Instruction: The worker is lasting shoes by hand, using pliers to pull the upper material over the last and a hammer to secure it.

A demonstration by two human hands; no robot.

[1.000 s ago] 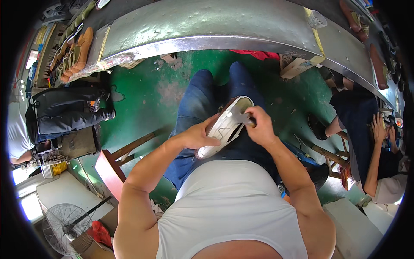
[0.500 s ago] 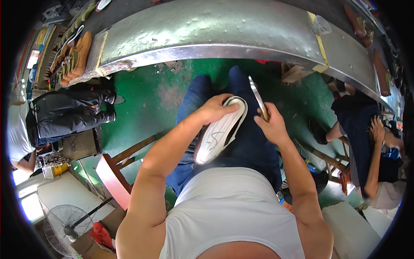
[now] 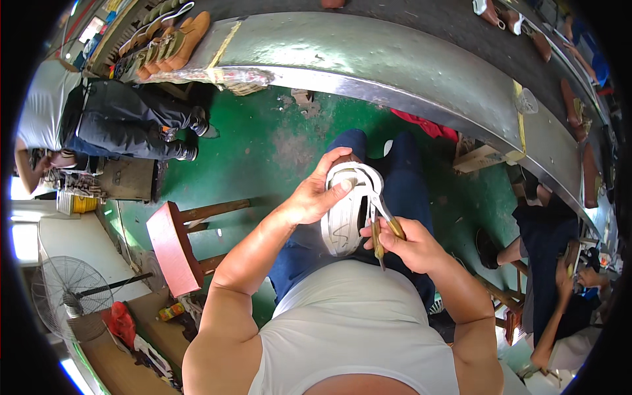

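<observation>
A white shoe [image 3: 340,227] with a curved dark line on it rests over my lap. My left hand [image 3: 315,196] grips its far end, with the thumb pressed on the pale rim and the fingers around the outer side. In my right hand [image 3: 411,245] are metal pincers [image 3: 376,204] with brass-coloured handles, which stand apart. Their head lies against the right side of the shoe's far end. Whether the jaws bite on the shoe edge cannot be made out. My palm and fingers hide part of the handles.
Ahead stands a metal-edged bench [image 3: 395,62], with brown shoes [image 3: 185,43] at its left. A reddish wooden stool [image 3: 174,250] and a wire fan [image 3: 66,299] are to my left. One person [image 3: 125,118] works at far left, another [image 3: 553,243] at right.
The pincers have come from beside the shoe to its far end, and their handles now show spread. The shoe has turned more upright and shifted right. My view has swung to the left.
</observation>
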